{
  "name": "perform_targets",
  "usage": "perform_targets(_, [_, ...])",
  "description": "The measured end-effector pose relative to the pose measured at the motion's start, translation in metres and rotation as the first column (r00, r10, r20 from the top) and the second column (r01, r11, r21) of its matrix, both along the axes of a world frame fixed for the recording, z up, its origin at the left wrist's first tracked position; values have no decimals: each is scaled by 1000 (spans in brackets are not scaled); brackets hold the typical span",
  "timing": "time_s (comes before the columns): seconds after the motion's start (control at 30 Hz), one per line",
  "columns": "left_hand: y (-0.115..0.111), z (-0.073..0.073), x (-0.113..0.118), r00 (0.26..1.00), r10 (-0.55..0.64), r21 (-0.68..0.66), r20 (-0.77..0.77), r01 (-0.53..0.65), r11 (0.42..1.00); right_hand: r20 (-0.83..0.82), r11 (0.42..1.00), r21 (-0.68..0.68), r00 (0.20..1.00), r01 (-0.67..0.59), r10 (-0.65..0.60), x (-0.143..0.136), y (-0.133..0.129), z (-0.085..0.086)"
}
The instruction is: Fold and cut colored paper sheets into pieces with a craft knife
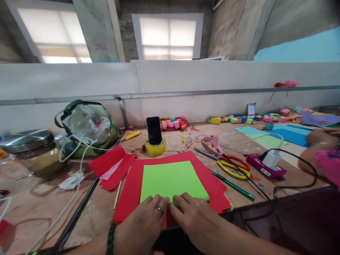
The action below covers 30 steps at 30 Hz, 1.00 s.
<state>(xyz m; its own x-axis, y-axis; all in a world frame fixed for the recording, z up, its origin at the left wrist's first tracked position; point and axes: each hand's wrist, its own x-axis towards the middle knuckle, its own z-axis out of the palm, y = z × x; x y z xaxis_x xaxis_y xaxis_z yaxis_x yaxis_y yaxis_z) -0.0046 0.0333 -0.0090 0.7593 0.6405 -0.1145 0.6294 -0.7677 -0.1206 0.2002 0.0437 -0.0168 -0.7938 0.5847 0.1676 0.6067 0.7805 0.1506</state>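
A bright green paper sheet (170,179) lies on a stack of red paper (127,187) at the table's front edge. My left hand (146,223), with a ring and a dark beaded bracelet, has its bent fingers pressed together on the green sheet's near edge. Beside it, my right hand (195,219) grips the same near edge, its fingers curled over it. The near edge looks rolled or folded under my fingers. Both thumbs are mostly hidden.
Right of the stack lie scissors (233,166), a green pen (235,186), a pink glue gun (214,143) and a purple power strip (265,166) with cables. Behind stands a phone (154,130) in a tape roll. Left are a jar (34,156) and folded red paper (113,166). Another person's arm (316,148) rests at right.
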Motion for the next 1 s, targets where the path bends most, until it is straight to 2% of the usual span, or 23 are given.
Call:
perform_targets(0.13, [-7, 1, 5, 998, 28, -4, -49, -28, 1000, -35, 999, 26, 999, -39, 39, 3, -4, 0])
perform_targets(0.23, [-10, 3, 1, 998, 33, -48, -55, -35, 998, -54, 999, 18, 997, -47, 48, 8, -2, -3])
perform_targets(0.37, [-15, 4, -13, 998, 65, -109, -13, -66, 992, -65, 999, -3, 997, 32, -33, 24, 1, -9])
perform_targets(0.47, [-20, 0, -23, 992, 108, -90, 58, -103, 991, -50, 995, 7, 994, 98, -97, 43, 1, -10])
perform_targets(0.63, [-26, -16, -41, 974, 163, 9, 160, -166, 986, -83, 989, 58, 988, 135, -130, 68, -3, -9])
perform_targets(0.83, [-37, -38, -67, 945, 166, 270, 283, -245, 931, -239, 985, 134, 968, 111, -77, 86, -7, -12])
perform_targets(0.9, [-40, -39, -69, 941, 147, 322, 303, -247, 914, -261, 979, 159, 962, 129, -85, 94, -9, -12])
perform_targets(1.0, [-41, -28, -62, 923, 172, 325, 345, -289, 901, -235, 977, 138, 964, 163, -128, 100, -12, -8])
